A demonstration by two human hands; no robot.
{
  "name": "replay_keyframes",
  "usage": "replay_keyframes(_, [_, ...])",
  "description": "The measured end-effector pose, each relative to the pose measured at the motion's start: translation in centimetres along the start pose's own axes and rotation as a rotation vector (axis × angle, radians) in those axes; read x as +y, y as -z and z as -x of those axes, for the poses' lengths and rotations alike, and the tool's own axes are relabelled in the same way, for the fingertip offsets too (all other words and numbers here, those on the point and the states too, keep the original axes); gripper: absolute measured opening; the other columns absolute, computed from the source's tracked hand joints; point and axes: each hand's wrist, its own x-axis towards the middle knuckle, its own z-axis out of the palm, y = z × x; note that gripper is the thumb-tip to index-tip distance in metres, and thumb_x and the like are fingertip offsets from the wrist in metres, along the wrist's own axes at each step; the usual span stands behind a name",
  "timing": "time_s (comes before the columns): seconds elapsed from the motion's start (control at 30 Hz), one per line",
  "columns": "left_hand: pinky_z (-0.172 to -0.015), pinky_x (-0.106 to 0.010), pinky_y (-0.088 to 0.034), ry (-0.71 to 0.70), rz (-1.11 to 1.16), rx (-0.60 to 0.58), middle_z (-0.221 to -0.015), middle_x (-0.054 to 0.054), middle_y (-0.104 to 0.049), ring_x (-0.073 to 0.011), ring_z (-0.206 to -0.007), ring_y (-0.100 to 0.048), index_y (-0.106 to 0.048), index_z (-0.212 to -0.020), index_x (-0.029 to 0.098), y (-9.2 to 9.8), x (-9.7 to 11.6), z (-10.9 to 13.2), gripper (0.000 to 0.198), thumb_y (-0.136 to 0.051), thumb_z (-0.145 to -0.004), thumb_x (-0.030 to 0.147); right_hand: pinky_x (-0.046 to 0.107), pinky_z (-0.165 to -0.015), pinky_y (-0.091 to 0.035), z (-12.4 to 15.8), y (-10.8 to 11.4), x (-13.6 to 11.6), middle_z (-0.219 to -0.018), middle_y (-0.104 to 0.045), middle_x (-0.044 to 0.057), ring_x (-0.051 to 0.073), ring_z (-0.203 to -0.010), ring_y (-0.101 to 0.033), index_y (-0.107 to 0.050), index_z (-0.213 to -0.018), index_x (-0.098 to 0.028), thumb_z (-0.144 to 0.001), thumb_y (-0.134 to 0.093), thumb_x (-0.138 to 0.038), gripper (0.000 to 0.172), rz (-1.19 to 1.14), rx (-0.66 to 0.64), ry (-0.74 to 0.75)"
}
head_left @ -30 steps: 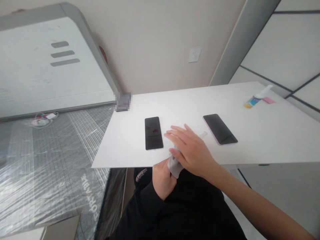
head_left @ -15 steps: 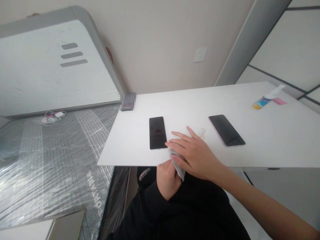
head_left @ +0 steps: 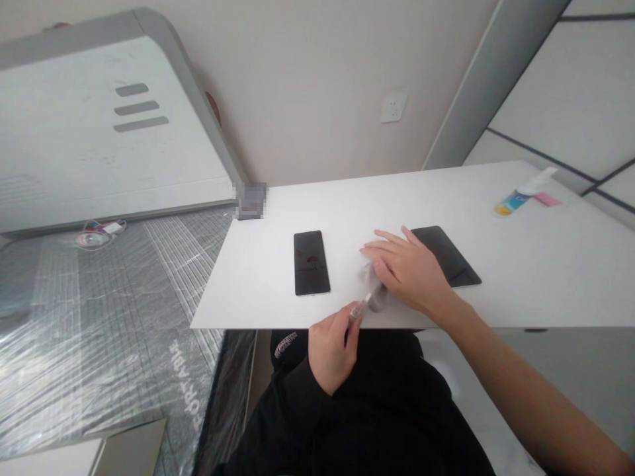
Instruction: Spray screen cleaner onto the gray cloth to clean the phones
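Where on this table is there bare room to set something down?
The widest free patch of the white table lies right of the right phone, below the spray bottle. Another runs behind it and the left phone. It's crowded around the right hand, over that phone's edge, and the grey cloth.

Even, diffuse light was spread across the scene, and only faint shadows were cast on the white tabletop (head_left: pixel 546 277). Soft glare was picked up by the plastic sheeting (head_left: pixel 99 317), and straight edges were bowed by wide-angle distortion toward the frame's corners.
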Motion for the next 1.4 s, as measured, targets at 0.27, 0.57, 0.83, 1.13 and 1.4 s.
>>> replay_keyframes(0.27, [-0.068, -0.029, -0.060, -0.038, 0.006, 0.004, -0.079, -0.007, -0.076, -0.0199, -0.073, -0.074, -0.066, -0.080, 0.020, -0.1, -0.1, -0.5, 0.022, -0.052, -0.096, 0.016, 0.058, -0.121, -0.038, 2.6, -0.6, -5.1, -0.117, -0.081, 0.009, 0.032, -0.128, -0.066, -0.077, -0.115, -0.013, -0.100, -0.042, -0.023, 0.039, -0.129, 0.011, 0.150])
replay_keyframes(0.57, [-0.065, -0.028, -0.056, -0.010, -0.050, 0.034, -0.078, -0.005, -0.078, -0.0186, -0.066, -0.071, -0.071, -0.099, 0.018, -0.2, 0.4, -0.5, 0.020, -0.052, -0.096, 0.011, 0.075, -0.121, -0.022, 1.1, 0.0, -2.3, -0.133, -0.074, 0.013, 0.039, -0.143, -0.051, -0.069, -0.128, -0.012, -0.101, -0.039, -0.018, 0.040, 0.031, 0.128, 0.031])
replay_keyframes(0.83, [-0.052, -0.027, -0.041, -0.015, -0.036, 0.047, -0.060, -0.004, -0.067, -0.0170, -0.054, -0.063, -0.060, -0.069, 0.020, -0.4, -0.1, -0.3, 0.028, -0.046, -0.092, 0.010, 0.050, -0.108, -0.050, 0.8, -0.6, -4.4, -0.116, -0.079, 0.014, 0.028, -0.109, -0.072, -0.069, -0.127, -0.010, -0.105, -0.038, -0.031, 0.043, -0.192, 0.008, 0.161])
replay_keyframes(1.13, [-0.054, -0.028, -0.044, 0.045, -0.057, -0.040, -0.064, -0.003, -0.067, -0.0178, -0.057, -0.063, -0.069, -0.086, 0.017, -0.3, 0.1, -0.2, 0.022, -0.050, -0.094, 0.010, 0.061, -0.121, -0.031, 0.9, -0.7, -2.8, -0.128, -0.076, 0.011, 0.031, -0.125, -0.065, -0.069, -0.127, -0.016, -0.106, -0.035, -0.027, 0.041, -0.154, 0.023, 0.057])
replay_keyframes(1.4, [-0.068, -0.022, -0.057, -0.013, -0.044, 0.031, -0.082, 0.000, -0.078, -0.0141, -0.068, -0.073, -0.045, -0.152, 0.020, -0.4, -0.2, -0.1, 0.052, -0.051, -0.101, 0.015, 0.057, -0.119, -0.035, 1.1, -1.3, -0.7, -0.126, -0.076, 0.008, 0.028, -0.127, -0.064, -0.068, -0.123, -0.020, -0.109, -0.033, -0.030, 0.040, -0.265, 0.073, 0.016])
